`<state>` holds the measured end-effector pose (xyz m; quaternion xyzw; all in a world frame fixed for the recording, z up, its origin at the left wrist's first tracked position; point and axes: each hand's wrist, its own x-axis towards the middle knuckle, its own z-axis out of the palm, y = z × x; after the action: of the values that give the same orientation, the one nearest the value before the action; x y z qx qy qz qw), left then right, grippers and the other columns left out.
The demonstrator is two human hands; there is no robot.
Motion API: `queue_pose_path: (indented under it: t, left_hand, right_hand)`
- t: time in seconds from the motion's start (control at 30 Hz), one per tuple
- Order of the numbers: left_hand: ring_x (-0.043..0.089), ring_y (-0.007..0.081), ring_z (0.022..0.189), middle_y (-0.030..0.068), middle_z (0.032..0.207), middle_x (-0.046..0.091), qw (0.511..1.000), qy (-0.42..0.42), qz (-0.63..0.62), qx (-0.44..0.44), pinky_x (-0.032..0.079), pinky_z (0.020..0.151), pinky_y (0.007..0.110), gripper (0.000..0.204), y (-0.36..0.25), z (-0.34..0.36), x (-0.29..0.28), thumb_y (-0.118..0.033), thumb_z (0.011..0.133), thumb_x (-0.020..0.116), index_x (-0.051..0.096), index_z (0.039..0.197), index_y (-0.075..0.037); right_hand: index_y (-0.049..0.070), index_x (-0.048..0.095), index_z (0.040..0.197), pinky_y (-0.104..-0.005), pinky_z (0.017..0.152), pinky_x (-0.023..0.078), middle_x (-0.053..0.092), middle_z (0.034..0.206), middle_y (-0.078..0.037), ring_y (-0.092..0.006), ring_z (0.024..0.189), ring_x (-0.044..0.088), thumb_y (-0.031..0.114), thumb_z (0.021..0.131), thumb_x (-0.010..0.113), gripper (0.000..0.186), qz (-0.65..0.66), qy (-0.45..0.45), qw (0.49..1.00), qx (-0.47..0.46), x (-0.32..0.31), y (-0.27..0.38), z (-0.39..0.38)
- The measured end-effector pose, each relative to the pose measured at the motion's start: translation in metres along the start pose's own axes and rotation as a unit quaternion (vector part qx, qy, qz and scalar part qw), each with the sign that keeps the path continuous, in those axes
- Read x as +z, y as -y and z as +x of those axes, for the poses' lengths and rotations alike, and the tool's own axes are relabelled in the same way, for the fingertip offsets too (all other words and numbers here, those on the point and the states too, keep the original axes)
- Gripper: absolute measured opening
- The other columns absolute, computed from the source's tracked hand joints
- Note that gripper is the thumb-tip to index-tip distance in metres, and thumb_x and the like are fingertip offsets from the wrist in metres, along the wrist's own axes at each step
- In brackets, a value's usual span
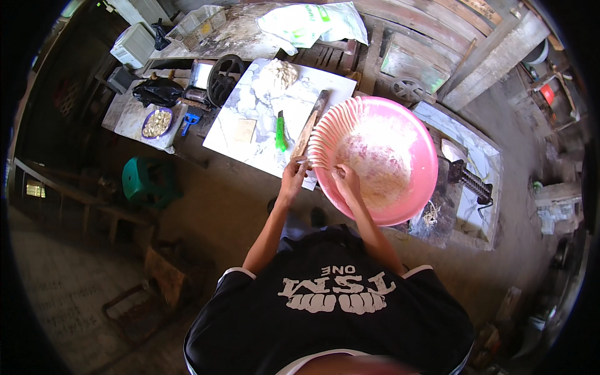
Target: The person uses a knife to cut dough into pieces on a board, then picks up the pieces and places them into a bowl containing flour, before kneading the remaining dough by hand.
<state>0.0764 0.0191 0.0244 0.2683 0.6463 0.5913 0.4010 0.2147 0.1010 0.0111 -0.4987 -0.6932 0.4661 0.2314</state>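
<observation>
Your left hand (292, 175) pinches the fluted rim of the pink basin (400, 206) at its nine o'clock edge; your right hand (347, 182) lies curled inside it on floury white dough, grip unclear. At eleven o'clock a wooden stick (310, 122) leans beside the rim, with a green knife (280, 132) just past it on the glossy marble slab (250, 100). A green stool (147, 181) stands at nine o'clock.

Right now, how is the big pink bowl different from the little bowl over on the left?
The pink bowl is much bigger than the little bowl. The pink bowl is pink with a dusting of white powder inside; the little bowl has a purple rim and holds pale lumpy bits. Both hands, left and right, are at the pink bowl's rim; nobody touches the little bowl. Both are round.
</observation>
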Motion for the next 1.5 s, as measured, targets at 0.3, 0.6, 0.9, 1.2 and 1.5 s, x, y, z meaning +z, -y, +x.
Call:
queue_pose_path:
  t: [0.3, 0.6, 0.9, 1.2, 1.5]
  left_hand:
    - [0.051, 0.0146, 0.077, 0.0086, 0.086, 0.058, 0.996, -0.061, 0.057, 0.029, 0.04, 0.071, 0.026, 0.026, -0.009, -0.004, -0.013, -0.019, 0.084, 0.048, 0.05, 0.101, 0.0]
    - [0.051, 0.0145, 0.08, 0.0095, 0.086, 0.057, 0.994, -0.078, 0.074, 0.024, 0.04, 0.07, 0.027, 0.025, -0.021, -0.009, -0.02, -0.019, 0.085, 0.047, 0.052, 0.099, 0.001]
    - [0.051, 0.0136, 0.078, 0.0096, 0.085, 0.058, 0.995, -0.065, 0.071, 0.02, 0.04, 0.069, 0.025, 0.024, -0.022, 0.007, -0.036, -0.017, 0.083, 0.049, 0.053, 0.097, 0.001]
    - [0.048, 0.0287, 0.094, 0.0135, 0.095, 0.056, 0.929, -0.041, 0.318, 0.186, 0.037, 0.081, 0.037, 0.023, 0.01, 0.044, -0.058, -0.011, 0.073, 0.054, 0.054, 0.095, -0.003]
    - [0.029, 0.0306, 0.119, 0.0169, 0.123, 0.039, 0.869, 0.12, 0.44, 0.192, 0.023, 0.095, 0.044, 0.042, 0.015, 0.057, -0.053, -0.012, 0.073, 0.052, 0.044, 0.114, -0.006]
  right_hand:
    - [0.005, 0.058, 0.083, -0.0332, 0.064, 0.044, 0.059, 0.077, -0.012, -0.025, 0.072, 0.057, 0.016, 0.074, 0.056, 0.015, -0.013, -0.057, 0.997, -0.058, -0.008, 0.043, 0.0]
    - [0.007, 0.055, 0.088, -0.0354, 0.071, 0.037, 0.055, 0.084, -0.008, -0.0251, 0.081, 0.05, 0.008, 0.071, 0.058, 0.018, -0.114, -0.129, 0.96, -0.223, -0.014, 0.081, -0.002]
    - [0.008, 0.056, 0.087, -0.0361, 0.07, 0.035, 0.055, 0.083, -0.006, -0.0239, 0.081, 0.049, 0.01, 0.07, 0.057, 0.016, -0.163, -0.094, 0.946, -0.265, 0.008, 0.095, 0.006]
    - [0.006, 0.056, 0.094, -0.038, 0.077, 0.039, 0.056, 0.087, -0.011, -0.0279, 0.086, 0.05, 0.013, 0.071, 0.057, 0.024, -0.21, 0.016, 0.964, -0.162, 0.047, 0.069, 0.024]
    - [0.004, 0.055, 0.093, -0.0395, 0.074, 0.041, 0.051, 0.097, -0.015, -0.0294, 0.092, 0.047, 0.015, 0.072, 0.055, 0.024, -0.356, 0.004, 0.92, -0.165, 0.077, 0.051, 0.033]
